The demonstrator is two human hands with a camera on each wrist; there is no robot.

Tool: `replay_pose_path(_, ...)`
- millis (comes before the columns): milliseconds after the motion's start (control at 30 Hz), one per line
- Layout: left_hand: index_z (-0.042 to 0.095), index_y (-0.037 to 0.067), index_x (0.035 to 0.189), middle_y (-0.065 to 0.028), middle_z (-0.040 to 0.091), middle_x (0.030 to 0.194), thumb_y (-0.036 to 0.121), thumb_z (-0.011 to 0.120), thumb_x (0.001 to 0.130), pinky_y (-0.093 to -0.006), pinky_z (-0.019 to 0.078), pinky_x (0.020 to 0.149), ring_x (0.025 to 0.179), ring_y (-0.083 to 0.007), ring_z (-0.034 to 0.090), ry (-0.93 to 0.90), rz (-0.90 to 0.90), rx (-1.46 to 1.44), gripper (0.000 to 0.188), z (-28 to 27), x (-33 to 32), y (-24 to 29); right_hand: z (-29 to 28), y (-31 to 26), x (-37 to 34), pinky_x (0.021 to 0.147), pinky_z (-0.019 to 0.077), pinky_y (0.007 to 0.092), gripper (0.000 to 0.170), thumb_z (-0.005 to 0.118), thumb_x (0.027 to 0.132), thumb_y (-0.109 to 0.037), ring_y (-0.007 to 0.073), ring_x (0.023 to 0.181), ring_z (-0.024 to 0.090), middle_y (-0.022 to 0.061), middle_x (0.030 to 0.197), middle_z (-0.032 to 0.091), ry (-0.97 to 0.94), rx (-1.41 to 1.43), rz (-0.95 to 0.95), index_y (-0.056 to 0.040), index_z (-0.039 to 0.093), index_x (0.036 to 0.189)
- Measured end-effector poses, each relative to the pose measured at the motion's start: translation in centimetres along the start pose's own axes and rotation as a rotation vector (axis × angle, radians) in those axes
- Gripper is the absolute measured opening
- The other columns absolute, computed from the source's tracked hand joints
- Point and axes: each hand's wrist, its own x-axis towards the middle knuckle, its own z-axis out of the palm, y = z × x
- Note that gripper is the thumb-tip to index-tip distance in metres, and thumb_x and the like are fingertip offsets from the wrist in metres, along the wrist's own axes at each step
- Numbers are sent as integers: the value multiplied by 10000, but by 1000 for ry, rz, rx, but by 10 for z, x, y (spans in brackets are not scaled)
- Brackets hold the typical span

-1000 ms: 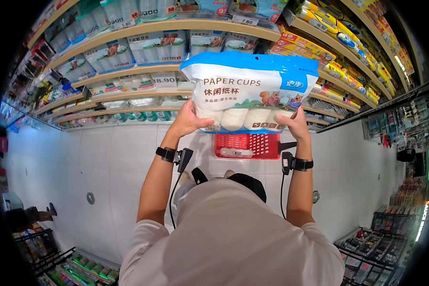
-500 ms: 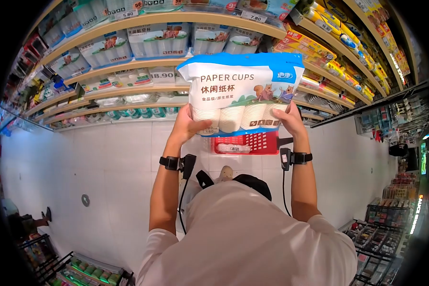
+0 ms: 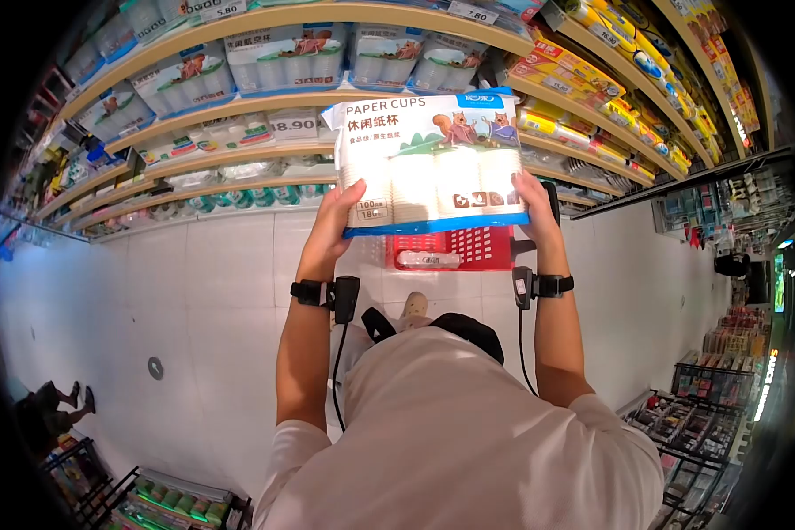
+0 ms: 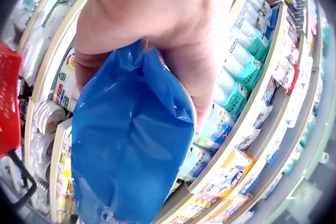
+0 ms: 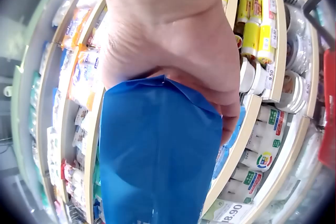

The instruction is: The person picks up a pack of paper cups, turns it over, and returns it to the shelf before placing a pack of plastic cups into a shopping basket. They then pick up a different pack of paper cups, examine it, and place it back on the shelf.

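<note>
A white and blue pack of paper cups (image 3: 433, 168) is held up before the shelves in the head view, its printed front toward the camera and glare across its middle. My left hand (image 3: 331, 223) grips its left end, thumb on the front. On the right end my right hand (image 3: 539, 210) does the same. The left wrist view shows the pack's blue end (image 4: 131, 140) between thumb and fingers of the left hand (image 4: 152, 19). In the right wrist view the right hand (image 5: 173, 40) spans the other blue end (image 5: 160, 150).
Below the pack, a red basket (image 3: 495, 249) with a white packet (image 3: 428, 260) in it stands on the tiled floor (image 3: 221, 283). Stocked shelves (image 3: 283, 152) curve ahead. Another person's legs (image 3: 62, 406) show at the far left, and racks (image 3: 168, 499) stand behind.
The pack, held in both hands, has shifted left and tilted so its front catches glare and less of its blue top shows. The view has moved a little over the shelves and basket.
</note>
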Motion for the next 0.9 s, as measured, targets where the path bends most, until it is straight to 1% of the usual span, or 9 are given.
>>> replay_pose_path(100,484,-41,1321,-141,616,1219,313,625,929,-324,508,890,1050,-198,625,49,-98,-83,547,8,10,4,2,-1,-4,960,457,316,474,489,1001,-289,179,1119,580,116,1289,571,103,81,103,22,453,1356)
replay_pose_path(133,476,-35,1328,-142,616,1221,310,620,931,-330,510,896,1057,-207,625,27,-136,-99,545,10,14,5,-3,3,-5,963,464,335,481,473,1010,-334,194,1120,587,127,1291,574,81,117,120,17,472,1338)
replay_pose_path(233,452,-21,1353,-156,602,1247,296,594,943,-363,514,921,1092,-239,617,-33,-226,-178,538,14,22,8,-21,13,-6,967,464,340,522,496,999,-354,195,1142,578,131,1314,560,84,248,173,4,434,1374)
replay_pose_path(367,420,-17,1377,-185,569,1300,296,540,959,-420,514,944,1136,-285,601,-123,-292,-307,536,15,33,7,-31,14,-7,949,476,339,503,509,988,-382,202,1118,592,126,1262,599,128,297,144,-9,498,1324)
replay_pose_path(400,415,-17,1381,-189,566,1304,302,528,961,-428,514,943,1137,-293,600,-146,-307,-328,539,14,36,6,-34,13,-6,982,461,365,491,500,992,-371,235,1127,594,145,1260,604,123,324,142,12,516,1299)
replay_pose_path(600,379,28,1428,-227,460,1408,428,451,960,-623,425,986,1230,-410,511,-128,-339,-447,620,41,40,6,-35,-2,-3,927,503,376,428,574,946,-309,250,1054,631,156,1184,640,239,434,197,8,564,1232)
replay_pose_path(700,372,58,1443,-226,429,1433,455,438,958,-671,380,1003,1260,-438,472,-212,-297,-440,630,58,38,4,-35,1,-1,894,527,390,444,580,935,-335,261,1033,641,163,1167,648,273,520,272,4,577,1222)
replay_pose_path(733,385,63,1435,-215,442,1426,464,446,954,-654,384,1018,1262,-431,474,-138,-296,-423,628,66,37,6,-35,0,0,888,531,394,451,581,933,-341,263,1031,641,164,1166,648,279,539,292,3,576,1225)
replay_pose_path(900,407,58,1417,-206,471,1399,437,467,946,-601,405,1029,1248,-406,495,-73,-305,-437,607,60,47,-6,-38,4,-1,879,537,414,477,580,934,-366,271,1057,630,168,1191,635,290,592,359,-12,561,1254)
